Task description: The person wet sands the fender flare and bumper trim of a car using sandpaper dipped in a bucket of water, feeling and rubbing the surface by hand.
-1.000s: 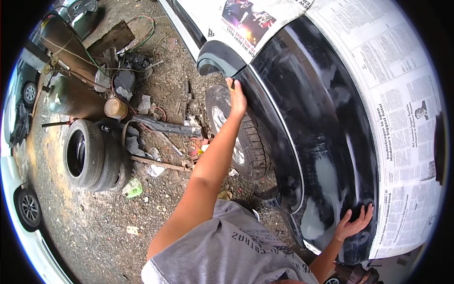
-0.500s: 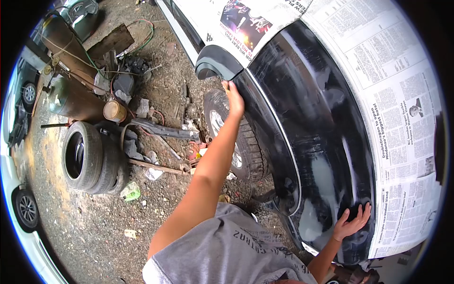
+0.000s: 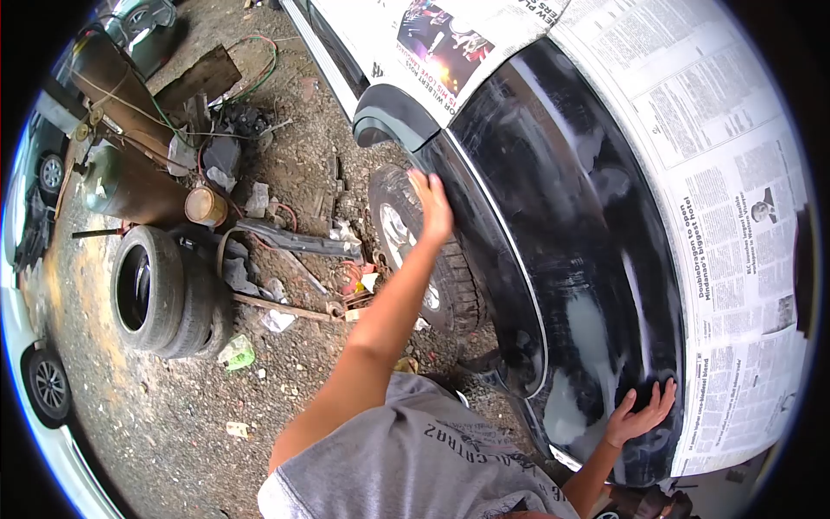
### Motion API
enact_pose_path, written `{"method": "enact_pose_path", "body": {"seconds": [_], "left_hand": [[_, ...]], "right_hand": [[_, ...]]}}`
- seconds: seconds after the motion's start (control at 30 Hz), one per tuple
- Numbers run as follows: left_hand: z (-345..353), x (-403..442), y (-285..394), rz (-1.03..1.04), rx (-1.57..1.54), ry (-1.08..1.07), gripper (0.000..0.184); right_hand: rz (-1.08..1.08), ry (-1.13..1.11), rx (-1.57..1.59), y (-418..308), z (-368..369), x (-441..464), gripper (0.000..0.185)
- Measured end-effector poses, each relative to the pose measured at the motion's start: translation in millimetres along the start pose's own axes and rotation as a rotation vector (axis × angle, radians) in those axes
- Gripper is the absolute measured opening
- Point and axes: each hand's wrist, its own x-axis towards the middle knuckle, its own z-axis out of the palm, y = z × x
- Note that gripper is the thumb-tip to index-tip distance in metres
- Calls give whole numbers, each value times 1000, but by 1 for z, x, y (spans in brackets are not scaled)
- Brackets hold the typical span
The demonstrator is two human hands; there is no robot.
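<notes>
My left hand (image 3: pixel 435 208) is beside the lower edge of the black fender (image 3: pixel 471 203), over the tyre of the wheel (image 3: pixel 450 277). Its fingers are extended and I see nothing held in them. My right hand (image 3: pixel 635 417) lies with spread fingers on the lower right part of the glossy black panel (image 3: pixel 596 259), close to the newspaper edge. Dull grey patches mark this panel. Newspaper sheets (image 3: pixel 735 242) cover the surface along its right side and above it.
Stacked used tyres (image 3: pixel 149 285) stand on the gravel at left, near gas cylinders (image 3: pixel 138 186) and a rusty can (image 3: pixel 206 206). A long dark strip (image 3: pixel 303 240) and scraps lie between them and the wheel. A pale car (image 3: pixel 39 432) is at far left.
My left hand has moved down along the fender edge, away from the corner under the rounded dark part. My right hand has stayed in nearly the same place.
</notes>
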Motion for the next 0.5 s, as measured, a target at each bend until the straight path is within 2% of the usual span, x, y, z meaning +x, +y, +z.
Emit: {"method": "enact_pose_path", "body": {"seconds": [0.1, 0.23, 0.3, 0.37, 0.4, 0.5], "left_hand": [[-1, -55, 1, 1, 93, -106, 84], [-11, 48, -12, 92, 30, -6, 84], [-20, 86, -4, 59, 75, -21, 81], [-13, 49, 1, 106, 78, -9, 80], [-10, 6, 12, 168, 66, -47, 78], [2, -122, 17, 177, 124, -180, 79]], "right_hand": [[8, -8, -6, -2, -1, 1, 44], [-4, -11, -11, 1, -1, -2, 44], [-13, -10, -22, 3, 1, -2, 44], [-5, -16, -27, 2, -1, -1, 43], [1, -17, -26, 0, 0, 0, 42], [8, -18, -6, -2, -1, 1, 42]]}}
